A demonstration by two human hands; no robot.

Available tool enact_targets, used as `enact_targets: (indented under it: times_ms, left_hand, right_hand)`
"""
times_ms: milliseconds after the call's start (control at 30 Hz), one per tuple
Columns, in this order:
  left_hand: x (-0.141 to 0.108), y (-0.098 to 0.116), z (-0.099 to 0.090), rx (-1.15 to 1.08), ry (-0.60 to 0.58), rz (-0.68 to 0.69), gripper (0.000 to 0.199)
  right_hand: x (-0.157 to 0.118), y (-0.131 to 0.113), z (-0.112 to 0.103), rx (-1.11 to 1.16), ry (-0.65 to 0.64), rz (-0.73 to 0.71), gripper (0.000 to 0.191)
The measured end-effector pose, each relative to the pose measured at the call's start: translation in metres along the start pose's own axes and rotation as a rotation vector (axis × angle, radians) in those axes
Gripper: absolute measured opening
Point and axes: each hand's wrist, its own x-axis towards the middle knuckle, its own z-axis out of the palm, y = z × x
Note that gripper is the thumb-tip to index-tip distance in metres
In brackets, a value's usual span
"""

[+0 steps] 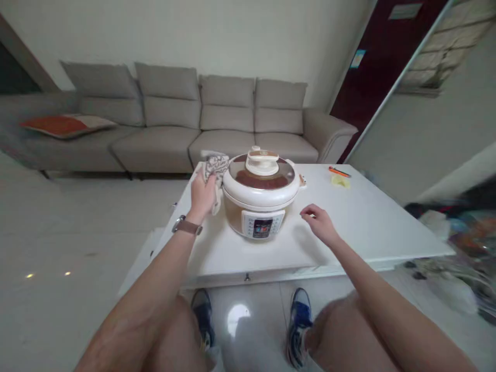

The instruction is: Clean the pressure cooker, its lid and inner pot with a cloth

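A person's left hand (202,194) gripped a patterned cloth (216,165) at the left rim of a white-and-gold electric cooker (260,200), which stood upright on a white worktop (368,217), toward its left edge. The bunched cloth rose above the fingers and hung below them; whether it pressed on the cooker or sat just beside it could not be told. The left arm reached up from the near left corner, a brown-strapped watch (187,226) at the wrist. The right hand (318,221) hovered over the worktop just beside the cooker's front right side, back upward, its fingers loosely curled toward the control panel (263,226); whether they were fully closed could not be seen. The right forearm slanted in across the near edge. An orange pen (339,172) lay near the far right corner.
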Motion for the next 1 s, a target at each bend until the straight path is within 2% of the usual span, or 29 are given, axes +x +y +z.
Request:
enact_targets:
  times_ms: [167,267,333,433,500,567,733,867,933,1000]
  left_hand:
    - [-0.031,0.01,0.004,-0.112,0.056,-0.032,0.037]
    - [-0.043,0.014,0.005,-0.101,0.096,-0.029,0.038]
    - [-0.037,0.01,0.005,-0.084,0.086,-0.001,0.035]
    - [-0.015,-0.005,0.005,-0.109,0.085,-0.015,0.034]
    - [-0.005,-0.015,0.006,-0.16,0.124,-0.067,0.033]
    - [-0.007,-0.018,0.009,-0.213,0.168,-0.087,0.033]
    - [-0.047,-0.004,0.016,-0.2,0.205,-0.014,0.037]
    - [-0.083,0.005,0.021,-0.141,0.092,0.12,0.044]
    - [-0.099,0.004,0.026,-0.178,0.065,0.127,0.047]
    - [-0.112,0.001,0.032,-0.235,0.095,0.066,0.052]
  right_hand:
    - [0.0,-0.002,0.003,-0.009,-0.004,0.002,0.015]
    - [0.0,-0.004,0.004,-0.007,-0.018,-0.007,0.014]
    - [0.0,-0.006,0.005,-0.004,-0.027,-0.012,0.013]
    - [0.001,-0.009,0.007,0.0,-0.03,-0.008,0.013]
    - [0.001,-0.011,0.009,0.0,-0.034,-0.01,0.013]
    - [0.001,-0.012,0.01,0.0,-0.042,-0.021,0.013]
    - [0.0,-0.014,0.011,-0.003,-0.066,-0.043,0.012]
    - [-0.001,-0.013,0.011,-0.005,-0.075,-0.046,0.012]
    - [-0.001,-0.014,0.011,-0.005,-0.075,-0.048,0.012]
    - [-0.001,-0.015,0.012,-0.006,-0.075,-0.05,0.012]
